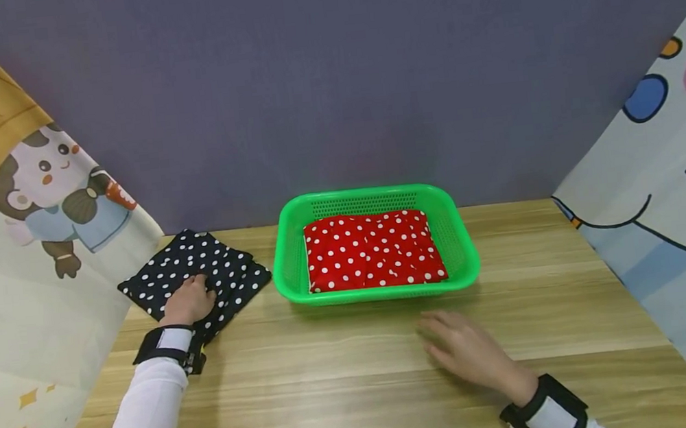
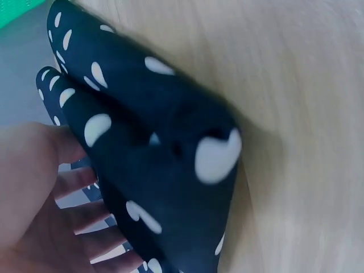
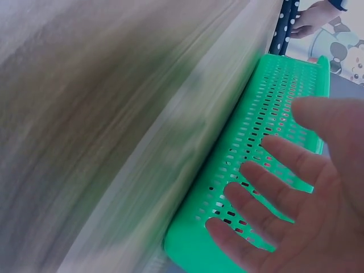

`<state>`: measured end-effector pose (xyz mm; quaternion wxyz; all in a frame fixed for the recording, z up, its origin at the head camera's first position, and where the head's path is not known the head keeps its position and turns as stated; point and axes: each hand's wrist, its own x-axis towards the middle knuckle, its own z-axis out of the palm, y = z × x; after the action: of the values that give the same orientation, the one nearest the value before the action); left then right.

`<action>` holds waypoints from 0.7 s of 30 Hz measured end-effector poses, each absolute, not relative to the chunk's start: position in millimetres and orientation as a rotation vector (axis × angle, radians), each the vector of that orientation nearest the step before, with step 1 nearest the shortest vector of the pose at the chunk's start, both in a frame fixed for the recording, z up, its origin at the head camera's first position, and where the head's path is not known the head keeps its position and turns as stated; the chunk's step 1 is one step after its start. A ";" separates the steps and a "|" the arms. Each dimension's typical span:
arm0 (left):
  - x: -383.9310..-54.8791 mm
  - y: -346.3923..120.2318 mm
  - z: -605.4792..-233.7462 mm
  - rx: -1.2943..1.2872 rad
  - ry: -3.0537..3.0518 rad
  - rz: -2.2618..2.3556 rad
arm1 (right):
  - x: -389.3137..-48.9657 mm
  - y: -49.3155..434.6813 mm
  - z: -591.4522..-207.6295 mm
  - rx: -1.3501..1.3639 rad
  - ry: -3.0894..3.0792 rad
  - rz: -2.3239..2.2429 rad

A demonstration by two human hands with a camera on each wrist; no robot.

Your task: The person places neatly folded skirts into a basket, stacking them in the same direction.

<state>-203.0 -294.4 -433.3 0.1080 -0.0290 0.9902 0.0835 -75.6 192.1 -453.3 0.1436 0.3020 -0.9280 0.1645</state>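
My left hand (image 1: 187, 301) rests on a folded black cloth with white polka dots (image 1: 233, 273), at the left of the table beside a green basket (image 1: 468, 257). In the left wrist view, the fingers (image 2: 94, 216) are spread and fairly straight, and their tips pass out of sight behind a raised fold of the black cloth (image 2: 170, 165). A folded red cloth with white dots (image 1: 374, 251) lies flat inside the basket. My right hand (image 1: 471, 353) hovers in front of the basket's right part, fingers apart and holding nothing; the basket's perforated wall (image 3: 256, 153) appears beyond them.
The wooden table (image 1: 311, 396) meets a dark grey-blue panel (image 1: 343, 90) just behind the basket. Printed cartoon sheets slope up along the left side (image 1: 31, 327) and the right side (image 1: 679, 223). The black cloth reaches the left sheet's edge.
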 end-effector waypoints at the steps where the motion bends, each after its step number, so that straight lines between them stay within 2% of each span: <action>1: -202.0 -294.9 -433.4 -0.075 2.909 0.245 | -75.1 191.5 -453.4 0.875 -2.679 0.477; 9: -191.1 -294.8 -432.7 -0.024 2.901 0.186 | -73.5 184.7 -457.7 0.910 -2.656 0.498; 21: -157.6 -285.6 -436.1 0.086 3.020 0.107 | -68.0 162.9 -457.3 0.949 -2.723 0.560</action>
<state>-157.6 -285.6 -436.1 0.0590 0.0284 0.9972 0.0354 -68.0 162.9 -457.3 0.1017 0.3214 -0.9222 0.1895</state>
